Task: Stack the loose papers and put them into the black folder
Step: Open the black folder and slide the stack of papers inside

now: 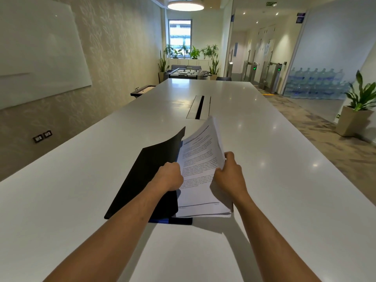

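A: Head view, quick. Where's the stack?
B: Paper stack (200, 174) is gathered, printed side up, tilted with its far end lifted off the white table (284, 180). Near end sits over the black folder (146, 180).
A: Folder state?
B: Open. Left cover is raised and angled, lower part lies flat on the table under the papers, blue strip showing at the near edge.
A: Hands?
B: Right hand (228, 176) grips the stack's right edge, thumb on top, fingers curled under it. Left hand (169, 176) is at the stack's left edge where it meets the raised cover, fingers curled closed; can't tell if it pinches the paper, the cover, or both.
A: Anything else on the table?
B: Cable hatch (199, 106) set in the tabletop beyond the papers, well apart from them.
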